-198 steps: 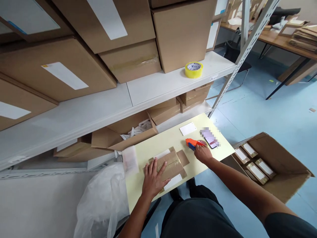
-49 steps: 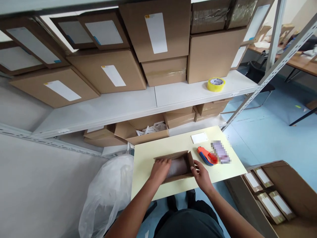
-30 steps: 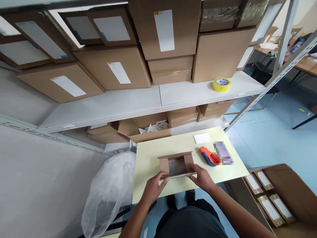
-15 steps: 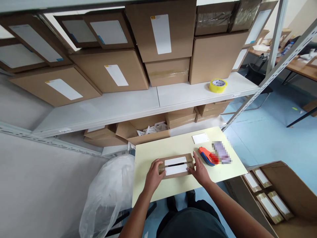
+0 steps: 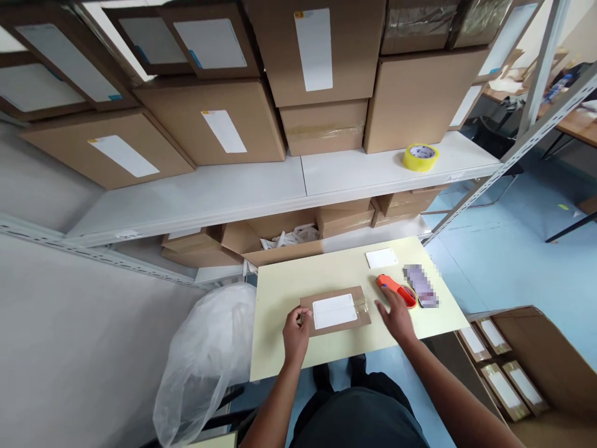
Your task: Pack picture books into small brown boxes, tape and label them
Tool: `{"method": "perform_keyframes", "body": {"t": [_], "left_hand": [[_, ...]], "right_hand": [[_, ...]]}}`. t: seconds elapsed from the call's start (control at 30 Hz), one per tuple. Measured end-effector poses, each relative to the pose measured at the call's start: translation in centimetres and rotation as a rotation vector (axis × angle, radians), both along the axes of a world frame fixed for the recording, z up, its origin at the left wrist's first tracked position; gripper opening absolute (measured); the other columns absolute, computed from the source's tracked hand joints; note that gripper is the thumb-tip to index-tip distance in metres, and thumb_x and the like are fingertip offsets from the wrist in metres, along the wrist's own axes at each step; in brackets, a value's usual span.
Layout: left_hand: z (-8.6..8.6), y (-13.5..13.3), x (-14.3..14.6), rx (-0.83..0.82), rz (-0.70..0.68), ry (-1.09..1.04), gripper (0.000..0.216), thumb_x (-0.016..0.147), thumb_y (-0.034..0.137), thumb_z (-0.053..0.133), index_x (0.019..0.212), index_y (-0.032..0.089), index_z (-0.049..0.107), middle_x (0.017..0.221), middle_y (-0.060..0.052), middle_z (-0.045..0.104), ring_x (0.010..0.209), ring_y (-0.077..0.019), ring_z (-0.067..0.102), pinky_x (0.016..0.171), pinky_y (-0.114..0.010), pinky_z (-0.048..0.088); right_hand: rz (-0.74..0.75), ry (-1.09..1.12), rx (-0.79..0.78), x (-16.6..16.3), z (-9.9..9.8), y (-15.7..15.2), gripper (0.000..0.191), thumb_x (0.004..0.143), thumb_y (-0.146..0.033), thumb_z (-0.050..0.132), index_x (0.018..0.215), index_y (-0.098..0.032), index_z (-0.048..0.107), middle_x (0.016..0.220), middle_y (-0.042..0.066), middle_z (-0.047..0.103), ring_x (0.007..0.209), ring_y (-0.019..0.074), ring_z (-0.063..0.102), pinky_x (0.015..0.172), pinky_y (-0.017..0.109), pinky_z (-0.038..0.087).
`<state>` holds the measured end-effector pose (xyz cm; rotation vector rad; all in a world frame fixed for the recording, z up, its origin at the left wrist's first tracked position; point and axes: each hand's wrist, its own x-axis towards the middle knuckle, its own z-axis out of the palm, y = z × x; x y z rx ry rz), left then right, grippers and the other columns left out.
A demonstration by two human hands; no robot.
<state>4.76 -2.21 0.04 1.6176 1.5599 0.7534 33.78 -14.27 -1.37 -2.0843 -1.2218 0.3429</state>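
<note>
A small flat cardboard box (image 5: 364,318) lies on the pale yellow tabletop (image 5: 275,354). Its flaps are down, with a white label across the seam and clear tape at the right end. My left hand (image 5: 297,336) is at the box's left end, fingers curled and pinching its edge. My right hand (image 5: 397,317) is off the box, fingers apart, beside a red tape dispenser (image 5: 387,281). Its fingertips overlap the dispenser's near side; I cannot tell whether they touch. A white card (image 5: 381,258) and a blurred-out purple item (image 5: 421,286) lie further right.
Large cartons (image 5: 233,134) fill the grey shelf ahead, with a yellow tape roll (image 5: 420,157) on its edge. An open carton (image 5: 508,320) holding several labelled boxes stands at lower right. A clear plastic bag (image 5: 205,354) bulges at the table's left.
The box's top flaps have come together, closing the dark gap along the seam. My right hand has left the box and moved right to the tape dispenser. My left hand stays at the left end.
</note>
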Motion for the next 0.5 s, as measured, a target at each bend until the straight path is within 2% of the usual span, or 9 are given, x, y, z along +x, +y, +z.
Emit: {"method": "perform_keyframes", "body": {"t": [0.03,0.1,0.2,0.3,0.4,0.5], "left_hand": [[0.0,-0.1,0.0,0.008,-0.001,0.002,0.031,0.089,0.05,0.054,0.096,0.024,0.068,0.103,-0.007,0.075,0.096,-0.0238,0.071,0.083,-0.034,0.056],[-0.1,-0.4,-0.1,0.015,-0.006,-0.001,0.032,0.09,0.051,0.053,0.099,0.023,0.067,0.106,-0.008,0.074,0.097,-0.0236,0.07,0.084,-0.034,0.055],[-0.3,-0.7,-0.3,-0.01,-0.013,-0.005,0.034,0.089,0.052,0.056,0.104,0.023,0.067,0.11,-0.007,0.074,0.096,-0.0228,0.07,0.085,-0.034,0.054],[-0.3,-0.7,-0.3,-0.049,-0.008,-0.013,0.034,0.087,0.051,0.058,0.105,0.023,0.067,0.108,-0.006,0.074,0.093,-0.0224,0.07,0.084,-0.034,0.054],[-0.2,-0.5,0.1,-0.071,0.017,-0.023,0.034,0.087,0.051,0.057,0.104,0.023,0.067,0.104,-0.006,0.074,0.092,-0.0222,0.07,0.082,-0.033,0.054],[-0.1,-0.4,0.6,-0.071,0.051,-0.044,0.03,0.088,0.048,0.055,0.099,0.023,0.067,0.1,-0.005,0.073,0.09,-0.0212,0.069,0.08,-0.031,0.054]], "right_hand": [[-0.078,-0.039,-0.03,1.3,-0.4,-0.1,0.046,0.095,-0.043,0.051,0.132,-0.017,0.062,0.134,0.019,0.063,0.132,0.0343,0.053,0.109,0.055,0.046],[-0.153,-0.084,-0.185,3.7,-1.2,-0.3,0.04,0.09,-0.036,0.055,0.123,-0.016,0.064,0.127,0.021,0.064,0.126,0.036,0.057,0.1,0.053,0.05],[-0.104,-0.084,-0.507,5.6,-2.1,0.1,0.026,0.086,-0.028,0.06,0.108,-0.018,0.068,0.109,0.019,0.071,0.1,0.033,0.068,0.079,0.044,0.054],[-0.053,-0.106,-0.688,5.6,-2.3,1.0,0.018,0.087,-0.026,0.06,0.102,-0.019,0.067,0.091,0.015,0.073,0.08,0.0288,0.07,0.066,0.037,0.05],[-0.071,-0.114,-0.66,5.1,-1.4,1.7,0.023,0.089,-0.027,0.055,0.107,-0.016,0.064,0.085,0.015,0.072,0.075,0.0282,0.068,0.062,0.036,0.046],[-0.06,-0.011,-0.466,4.8,1.8,1.9,0.028,0.091,-0.037,0.051,0.106,-0.016,0.062,0.081,0.01,0.07,0.073,0.0265,0.066,0.064,0.034,0.045]]}}
